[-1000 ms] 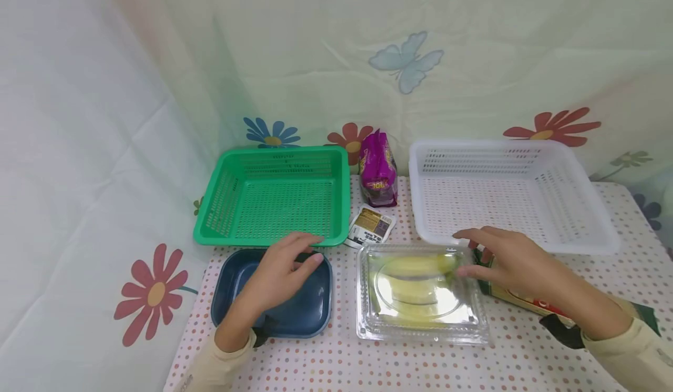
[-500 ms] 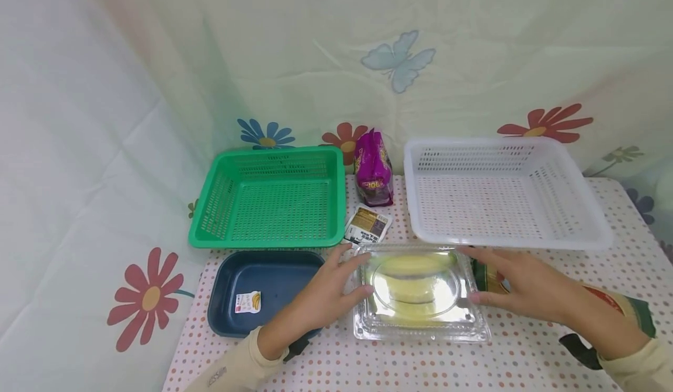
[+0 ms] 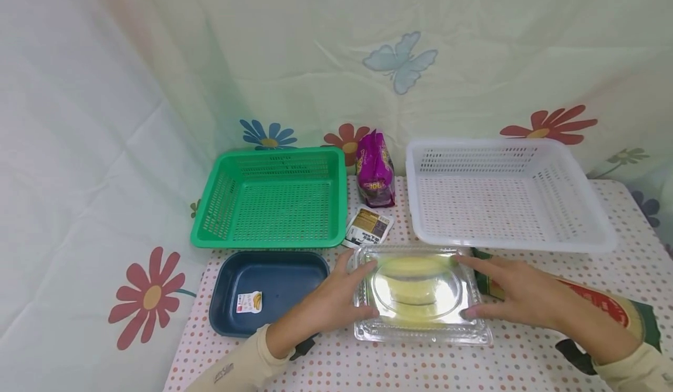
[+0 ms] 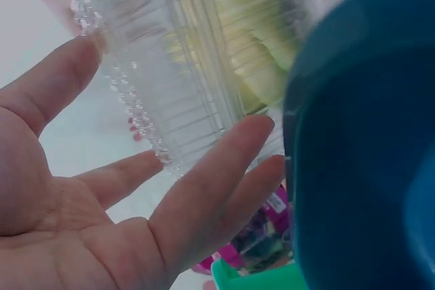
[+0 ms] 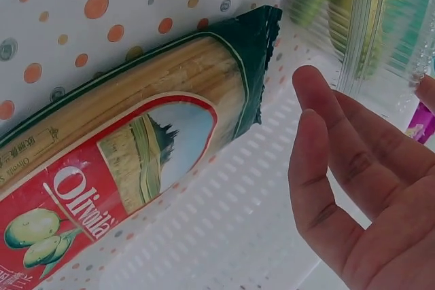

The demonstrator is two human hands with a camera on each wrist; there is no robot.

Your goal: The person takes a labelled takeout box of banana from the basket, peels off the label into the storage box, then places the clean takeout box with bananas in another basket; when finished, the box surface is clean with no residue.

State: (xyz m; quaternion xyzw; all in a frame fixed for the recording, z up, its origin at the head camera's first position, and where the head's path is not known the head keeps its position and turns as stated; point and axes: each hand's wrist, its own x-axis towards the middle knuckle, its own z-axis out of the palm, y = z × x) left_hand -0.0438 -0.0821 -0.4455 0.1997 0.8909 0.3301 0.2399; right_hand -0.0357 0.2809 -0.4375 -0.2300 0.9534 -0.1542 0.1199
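A clear plastic clamshell box (image 3: 420,332) with yellow bananas (image 4: 238,39) inside lies on the table in the head view. My left hand (image 3: 336,295) is at its left side, fingers spread. In the left wrist view the thumb touches the box's rim, and the other fingers lie along its ribbed wall. At the box's right side is my right hand (image 3: 520,292), thumb and fingers spread over the edge of the lid. Loosely bent fingers (image 5: 316,161) show beside the box in the right wrist view. Neither hand is curled round it.
A green basket (image 3: 268,243) and a white basket (image 3: 517,245) stand behind. Between them are a purple bag (image 3: 374,170) and a flat sachet (image 3: 370,226). A dark blue tray (image 3: 284,275) holds a banana label (image 3: 249,302). A spaghetti pack (image 5: 129,140) lies under the right forearm.
My left hand has moved right, from over the blue tray to the box's left side, uncovering the label. My right hand has come down to the box's right edge. The box has barely moved.
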